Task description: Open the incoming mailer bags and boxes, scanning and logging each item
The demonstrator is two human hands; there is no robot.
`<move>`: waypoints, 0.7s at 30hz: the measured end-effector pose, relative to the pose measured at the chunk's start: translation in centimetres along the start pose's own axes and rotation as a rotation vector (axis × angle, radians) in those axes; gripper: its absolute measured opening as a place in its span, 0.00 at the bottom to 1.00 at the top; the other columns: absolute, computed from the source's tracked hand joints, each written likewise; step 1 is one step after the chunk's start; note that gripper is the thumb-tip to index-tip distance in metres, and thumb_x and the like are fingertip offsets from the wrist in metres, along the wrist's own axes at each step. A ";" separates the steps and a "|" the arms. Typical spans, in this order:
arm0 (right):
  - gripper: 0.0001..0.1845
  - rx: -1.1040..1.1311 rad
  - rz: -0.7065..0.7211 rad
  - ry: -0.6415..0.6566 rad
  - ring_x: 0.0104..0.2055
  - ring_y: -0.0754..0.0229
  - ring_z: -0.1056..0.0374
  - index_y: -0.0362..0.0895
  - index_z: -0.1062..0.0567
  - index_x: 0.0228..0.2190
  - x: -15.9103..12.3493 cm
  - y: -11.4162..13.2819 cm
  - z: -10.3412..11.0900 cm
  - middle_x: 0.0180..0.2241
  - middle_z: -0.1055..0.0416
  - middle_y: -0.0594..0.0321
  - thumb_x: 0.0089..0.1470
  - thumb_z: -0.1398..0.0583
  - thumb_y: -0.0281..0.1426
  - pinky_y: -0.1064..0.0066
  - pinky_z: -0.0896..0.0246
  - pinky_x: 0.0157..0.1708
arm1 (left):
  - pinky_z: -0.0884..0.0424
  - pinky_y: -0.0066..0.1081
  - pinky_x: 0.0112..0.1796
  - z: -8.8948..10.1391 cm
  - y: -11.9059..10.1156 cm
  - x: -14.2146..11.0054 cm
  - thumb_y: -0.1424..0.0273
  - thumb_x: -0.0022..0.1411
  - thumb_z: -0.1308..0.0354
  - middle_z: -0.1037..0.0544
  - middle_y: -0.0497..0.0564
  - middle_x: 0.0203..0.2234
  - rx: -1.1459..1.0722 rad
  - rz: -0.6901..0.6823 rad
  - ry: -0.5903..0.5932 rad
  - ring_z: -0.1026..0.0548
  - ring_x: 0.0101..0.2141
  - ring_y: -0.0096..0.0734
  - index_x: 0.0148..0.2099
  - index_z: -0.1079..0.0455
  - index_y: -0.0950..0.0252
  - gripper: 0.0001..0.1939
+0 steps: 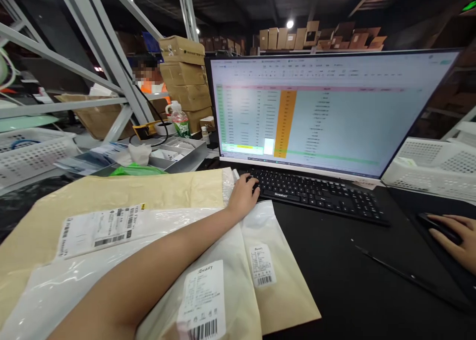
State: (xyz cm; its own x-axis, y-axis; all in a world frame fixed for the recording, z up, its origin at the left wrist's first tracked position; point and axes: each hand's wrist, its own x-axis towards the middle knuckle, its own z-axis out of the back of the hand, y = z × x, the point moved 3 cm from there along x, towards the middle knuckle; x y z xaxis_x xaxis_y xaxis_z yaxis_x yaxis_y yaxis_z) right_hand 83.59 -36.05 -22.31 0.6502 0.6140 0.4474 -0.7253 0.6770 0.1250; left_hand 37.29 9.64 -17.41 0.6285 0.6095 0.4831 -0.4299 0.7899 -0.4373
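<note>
My left hand (243,194) rests on the left end of a black keyboard (316,191), fingers spread over the keys, holding nothing. At the right edge my right hand (455,238) is closed over a black computer mouse (441,228) and partly out of frame. A monitor (334,107) behind the keyboard shows a spreadsheet with an orange column. Under my left forearm lie a large yellow padded mailer (111,191) with a shipping label (102,228) and clear bags holding flat yellowish items. Two of these carry white barcode labels (203,300).
A black pen-like stick (401,273) lies on the desk. Further left are a grey tray (186,154), a bottle (180,119), stacked cartons (186,77) and a white basket (37,149). More white baskets (439,161) stand right. Behind the cartons is a person (150,82).
</note>
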 end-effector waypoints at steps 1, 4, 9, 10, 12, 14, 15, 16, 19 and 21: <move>0.30 0.003 -0.021 0.014 0.59 0.41 0.35 0.60 0.25 0.54 -0.1 0.8 0.5 0.54 0.31 0.48 0.57 0.50 0.56 0.50 0.36 0.52 | 0.33 0.51 0.62 0.0 0.1 0.0 0.70 0.69 0.46 0.33 0.64 0.58 0.000 -0.003 -0.002 0.33 0.62 0.51 0.53 0.27 0.66 0.14; 0.32 -0.019 -0.068 0.050 0.60 0.41 0.36 0.56 0.25 0.54 -0.2 2.8 1.8 0.55 0.32 0.47 0.57 0.52 0.55 0.50 0.36 0.53 | 0.33 0.51 0.62 -0.1 0.2 0.1 0.69 0.69 0.46 0.33 0.64 0.57 0.002 -0.014 -0.007 0.33 0.62 0.51 0.53 0.27 0.65 0.14; 0.31 -0.095 -0.121 0.073 0.62 0.45 0.38 0.51 0.26 0.56 -0.3 4.1 2.7 0.57 0.34 0.48 0.60 0.52 0.51 0.54 0.36 0.54 | 0.33 0.52 0.62 -0.2 0.5 0.2 0.68 0.68 0.47 0.33 0.64 0.58 0.003 -0.022 -0.018 0.32 0.61 0.52 0.53 0.27 0.65 0.14; 0.30 -0.105 -0.129 0.080 0.62 0.45 0.38 0.51 0.26 0.56 -0.3 4.2 2.8 0.57 0.34 0.48 0.61 0.52 0.50 0.54 0.36 0.54 | 0.33 0.53 0.62 -0.2 0.5 0.3 0.68 0.68 0.47 0.33 0.63 0.58 0.004 -0.022 -0.021 0.32 0.61 0.52 0.53 0.27 0.65 0.14; 0.28 -0.117 -0.142 0.090 0.62 0.46 0.37 0.52 0.26 0.56 -0.4 4.3 2.9 0.57 0.34 0.48 0.62 0.51 0.48 0.56 0.35 0.53 | 0.33 0.54 0.61 -0.2 0.6 0.3 0.67 0.68 0.47 0.33 0.63 0.58 0.004 -0.024 -0.026 0.32 0.60 0.52 0.53 0.27 0.64 0.14; 0.28 -0.124 -0.150 0.093 0.61 0.46 0.37 0.51 0.26 0.56 -0.5 4.3 3.0 0.58 0.35 0.49 0.63 0.50 0.48 0.56 0.35 0.52 | 0.33 0.54 0.61 -0.2 0.6 0.3 0.67 0.68 0.47 0.32 0.63 0.57 0.006 -0.028 -0.028 0.32 0.60 0.52 0.52 0.27 0.64 0.15; 0.27 -0.125 -0.152 0.092 0.61 0.47 0.37 0.51 0.26 0.57 -0.5 4.3 3.0 0.58 0.35 0.49 0.63 0.50 0.48 0.57 0.35 0.53 | 0.33 0.54 0.61 -0.2 0.6 0.4 0.67 0.68 0.47 0.32 0.63 0.58 0.008 -0.029 -0.028 0.32 0.60 0.52 0.52 0.27 0.64 0.15; 0.27 -0.127 -0.155 0.093 0.61 0.47 0.37 0.52 0.26 0.57 -0.6 4.3 3.0 0.58 0.36 0.49 0.64 0.50 0.48 0.57 0.36 0.53 | 0.33 0.54 0.61 -0.2 0.6 0.4 0.66 0.68 0.48 0.32 0.64 0.58 0.010 -0.029 -0.027 0.32 0.61 0.52 0.53 0.27 0.64 0.15; 0.27 -0.133 -0.165 0.104 0.61 0.47 0.37 0.53 0.27 0.58 -0.7 4.4 3.2 0.59 0.36 0.50 0.65 0.51 0.48 0.57 0.37 0.52 | 0.34 0.53 0.62 -0.2 0.6 0.4 0.66 0.68 0.48 0.32 0.64 0.58 0.017 -0.028 -0.020 0.32 0.61 0.53 0.53 0.26 0.65 0.16; 0.27 -0.136 -0.175 0.118 0.61 0.47 0.37 0.53 0.28 0.59 -0.7 4.4 3.3 0.59 0.37 0.50 0.66 0.52 0.49 0.57 0.38 0.52 | 0.34 0.53 0.62 -0.2 0.6 0.4 0.65 0.68 0.48 0.33 0.65 0.58 0.018 -0.028 -0.017 0.32 0.61 0.53 0.54 0.26 0.66 0.17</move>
State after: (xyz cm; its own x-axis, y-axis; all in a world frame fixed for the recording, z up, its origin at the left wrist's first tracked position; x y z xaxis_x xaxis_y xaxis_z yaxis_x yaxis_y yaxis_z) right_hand 79.19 -34.84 -19.18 0.7908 0.5204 0.3221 -0.5676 0.8205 0.0678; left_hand 37.43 10.34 -17.63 0.6299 0.5878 0.5077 -0.4235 0.8079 -0.4098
